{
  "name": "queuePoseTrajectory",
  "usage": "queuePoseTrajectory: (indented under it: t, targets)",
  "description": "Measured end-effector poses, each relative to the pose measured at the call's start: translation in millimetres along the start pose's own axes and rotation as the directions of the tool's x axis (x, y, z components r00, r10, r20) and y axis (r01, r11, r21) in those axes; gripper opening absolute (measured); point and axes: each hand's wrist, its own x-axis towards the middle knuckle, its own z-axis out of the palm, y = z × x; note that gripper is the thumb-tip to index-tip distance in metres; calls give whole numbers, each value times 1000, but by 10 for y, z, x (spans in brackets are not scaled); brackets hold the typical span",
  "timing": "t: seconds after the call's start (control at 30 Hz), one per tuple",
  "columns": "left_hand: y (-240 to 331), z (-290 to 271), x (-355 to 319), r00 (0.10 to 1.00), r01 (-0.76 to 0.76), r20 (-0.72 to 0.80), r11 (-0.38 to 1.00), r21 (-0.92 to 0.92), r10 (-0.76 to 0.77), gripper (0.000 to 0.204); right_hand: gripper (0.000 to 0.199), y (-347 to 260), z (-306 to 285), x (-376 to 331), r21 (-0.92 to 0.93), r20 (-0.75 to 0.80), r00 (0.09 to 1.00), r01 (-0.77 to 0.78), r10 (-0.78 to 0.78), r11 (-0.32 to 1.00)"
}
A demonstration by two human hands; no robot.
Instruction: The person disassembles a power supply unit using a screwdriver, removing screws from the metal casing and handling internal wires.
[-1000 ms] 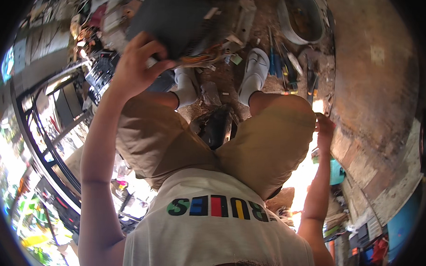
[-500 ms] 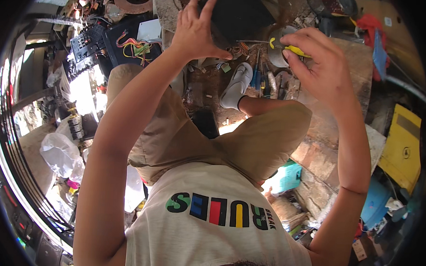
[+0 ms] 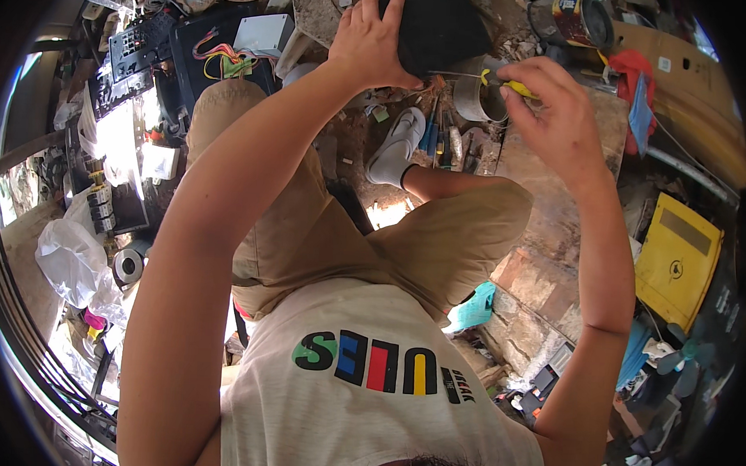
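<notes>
At the top of the head view lies a flat black panel-like thing (image 3: 444, 28), cut off by the picture's upper edge. My left hand (image 3: 371, 46) rests against its left side, fingers stretched forward and thumb reaching along the near edge. My right hand (image 3: 550, 108) is closed round the yellow-and-dark handle of a screwdriver (image 3: 522, 89). The thin shaft points left, its tip at the panel's near edge; what the tip touches is too small to tell. Behind the handle stands a grey round can-like thing (image 3: 474, 101).
Several hand tools (image 3: 442, 137) lie beside my foot (image 3: 395, 147). Left of my knee, coloured wires (image 3: 231, 60) hang from a grey metal box (image 3: 263, 34). A wooden board (image 3: 555, 206) lies right, with a yellow panel (image 3: 676, 260) beyond. A tin can (image 3: 577, 22) stands far right.
The view has shifted slightly. My left hand has come in closer against the black panel, its fingers less spread. The screwdriver stays in my right hand, pointing at the panel's near edge.
</notes>
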Motion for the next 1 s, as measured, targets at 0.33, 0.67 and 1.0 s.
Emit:
queuePoseTrajectory:
  t: [0.33,0.67,1.0]
  targets:
    - [71,-139,17,996,56,78,996,-75,-50,136,21,-256,15,357,-385,213,970,-24,115,922]
    - [78,-177,18,993,68,97,995,-78,-60,137,14,-249,-136,573,-256,464,866,335,-189,907]
    - [116,-228,24,984,89,161,994,-66,-77,139,33,-179,-55,376,-392,297,954,76,48,917]
